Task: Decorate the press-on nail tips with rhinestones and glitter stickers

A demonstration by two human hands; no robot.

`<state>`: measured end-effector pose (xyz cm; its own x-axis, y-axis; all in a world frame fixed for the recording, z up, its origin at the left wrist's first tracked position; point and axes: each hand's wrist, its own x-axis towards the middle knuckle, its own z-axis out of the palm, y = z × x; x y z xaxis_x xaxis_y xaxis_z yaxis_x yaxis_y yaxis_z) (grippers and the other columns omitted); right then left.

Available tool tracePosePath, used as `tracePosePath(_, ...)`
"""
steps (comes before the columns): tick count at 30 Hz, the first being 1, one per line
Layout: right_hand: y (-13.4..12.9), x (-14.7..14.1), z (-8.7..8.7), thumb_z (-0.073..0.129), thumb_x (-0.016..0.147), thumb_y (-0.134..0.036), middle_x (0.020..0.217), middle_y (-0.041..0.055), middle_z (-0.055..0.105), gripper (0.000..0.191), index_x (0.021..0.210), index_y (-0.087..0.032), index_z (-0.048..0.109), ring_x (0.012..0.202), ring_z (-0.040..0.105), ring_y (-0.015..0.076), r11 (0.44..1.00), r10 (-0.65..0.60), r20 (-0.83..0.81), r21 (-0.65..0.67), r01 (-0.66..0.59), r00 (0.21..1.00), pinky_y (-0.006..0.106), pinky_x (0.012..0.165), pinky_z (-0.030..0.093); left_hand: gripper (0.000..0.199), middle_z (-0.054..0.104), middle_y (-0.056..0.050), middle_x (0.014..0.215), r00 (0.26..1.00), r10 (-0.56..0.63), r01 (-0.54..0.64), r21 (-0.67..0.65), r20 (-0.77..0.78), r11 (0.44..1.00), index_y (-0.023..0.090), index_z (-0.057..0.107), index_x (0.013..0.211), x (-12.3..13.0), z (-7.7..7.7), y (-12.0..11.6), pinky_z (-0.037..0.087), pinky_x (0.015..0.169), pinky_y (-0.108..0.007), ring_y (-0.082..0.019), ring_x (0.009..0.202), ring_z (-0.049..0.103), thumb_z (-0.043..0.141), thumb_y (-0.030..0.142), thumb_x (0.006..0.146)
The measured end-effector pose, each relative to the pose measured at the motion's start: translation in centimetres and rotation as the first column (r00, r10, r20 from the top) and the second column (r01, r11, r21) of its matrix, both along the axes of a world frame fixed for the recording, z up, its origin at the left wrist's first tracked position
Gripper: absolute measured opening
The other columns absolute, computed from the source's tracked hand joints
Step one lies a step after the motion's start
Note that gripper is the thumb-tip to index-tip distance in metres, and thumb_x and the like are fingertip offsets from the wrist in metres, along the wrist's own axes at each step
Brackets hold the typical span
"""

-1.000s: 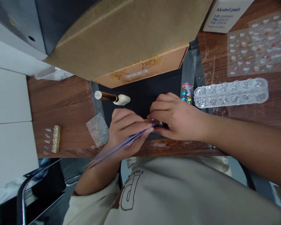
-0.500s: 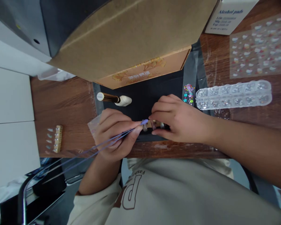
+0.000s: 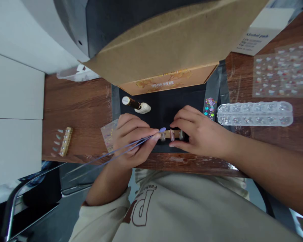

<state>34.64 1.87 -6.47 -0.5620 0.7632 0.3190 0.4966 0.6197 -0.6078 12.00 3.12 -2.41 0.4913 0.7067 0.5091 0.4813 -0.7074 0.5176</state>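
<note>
My left hand [image 3: 136,143] pinches a thin purple tool [image 3: 135,144] with two long shafts; its broad purple tip [image 3: 162,129] lies over the left end of a light wooden strip [image 3: 168,134]. Several glossy false nails stand across this strip, among them a pinkish one [image 3: 172,135] between the thumb and fingertips of my right hand [image 3: 200,132]. My right hand curls around the strip's right part, hiding its end. Just above my left hand, a bottle with a white ribbed body [image 3: 143,108] and dark gold cap leans on the black mat [image 3: 161,104].
An orange box [image 3: 176,80] stands behind the mat. To the right are colourful flower gems [image 3: 210,108], a clear compartment case [image 3: 255,114], a sticker sheet [image 3: 282,72] and an alcohol pads box [image 3: 257,38]. A gold nail stand [image 3: 66,141] with loose nails lies at left.
The whole view has shifted, so the table things appear farther right. My right fingertips have moved slightly away from the purple tip, showing more of the strip. The tool is still in my left hand.
</note>
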Motion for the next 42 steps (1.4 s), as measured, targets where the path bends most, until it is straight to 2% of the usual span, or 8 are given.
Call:
tracePosePath(7, -0.05, 0.17, 0.35, 0.073, 0.082, -0.040, 0.096, 0.0118, 0.063, 0.036, 0.104, -0.012, 0.065, 0.090, 0.054, 0.0280, 0.999, 0.041, 0.034, 0.016, -0.042, 0.999, 0.044, 0.077, 0.048, 0.007, 0.069, 0.002, 0.077, 0.983, -0.158, 0.148, -0.107, -0.095, 0.983, 0.022, 0.068, 0.088, 0.42, -0.15, -0.06, 0.045, 0.073, -0.034, -0.014, 0.076, 0.059, 0.073, 0.021, 0.083)
tracePosePath(13, -0.04, 0.18, 0.42, 0.068, 0.086, -0.036, 0.094, 0.0094, 0.064, 0.023, 0.093, -0.015, 0.065, 0.087, 0.053, 0.0251, 0.998, 0.061, 0.015, 0.000, -0.061, 0.998, 0.041, 0.076, 0.045, 0.008, 0.070, 0.003, 0.079, 0.980, -0.160, 0.150, -0.096, -0.117, 0.984, 0.022, 0.070, 0.092, 0.57, -0.38, -0.15, 0.044, 0.074, -0.034, -0.014, 0.077, 0.058, 0.073, 0.021, 0.085)
tracePosePath(26, -0.04, 0.05, 0.56, 0.067, 0.087, -0.034, 0.091, 0.0098, 0.065, 0.019, 0.089, -0.015, 0.065, 0.088, 0.054, 0.0243, 0.998, 0.053, 0.005, -0.023, -0.053, 0.999, 0.040, 0.077, 0.045, 0.008, 0.071, 0.002, 0.079, 0.980, -0.185, 0.176, -0.111, -0.079, 0.978, 0.022, 0.068, 0.090, 0.61, -0.33, -0.23, 0.044, 0.074, -0.034, -0.014, 0.077, 0.059, 0.073, 0.021, 0.084)
tracePosePath(32, -0.03, -0.02, 0.55, 0.066, 0.087, -0.034, 0.091, 0.0104, 0.065, 0.021, 0.090, -0.014, 0.067, 0.088, 0.054, 0.0245, 0.998, 0.051, 0.009, -0.022, -0.051, 0.999, 0.040, 0.078, 0.046, 0.008, 0.070, 0.003, 0.078, 0.977, -0.187, 0.174, -0.124, -0.103, 0.977, 0.023, 0.067, 0.091, 0.51, -0.54, -0.09, 0.043, 0.073, -0.034, -0.014, 0.076, 0.058, 0.072, 0.020, 0.084)
tracePosePath(36, -0.04, 0.00, 0.54, 0.066, 0.087, -0.033, 0.091, 0.0109, 0.064, 0.021, 0.091, -0.012, 0.067, 0.088, 0.054, 0.0246, 0.998, 0.059, 0.011, -0.031, -0.058, 0.998, 0.041, 0.079, 0.046, 0.006, 0.068, 0.003, 0.075, 0.975, -0.176, 0.160, -0.123, -0.135, 0.979, 0.021, 0.066, 0.085, 0.27, -0.57, -0.02, 0.043, 0.074, -0.035, -0.014, 0.075, 0.057, 0.072, 0.019, 0.084)
tracePosePath(42, -0.03, -0.04, 0.42, 0.066, 0.087, -0.033, 0.091, 0.0111, 0.064, 0.021, 0.091, -0.012, 0.067, 0.089, 0.053, 0.0243, 0.998, 0.054, 0.008, -0.021, -0.054, 0.998, 0.040, 0.080, 0.046, 0.010, 0.069, 0.002, 0.076, 0.985, -0.167, 0.161, -0.114, -0.046, 0.980, 0.021, 0.066, 0.088, 0.44, -0.55, -0.09, 0.045, 0.072, -0.033, -0.013, 0.074, 0.057, 0.073, 0.018, 0.082)
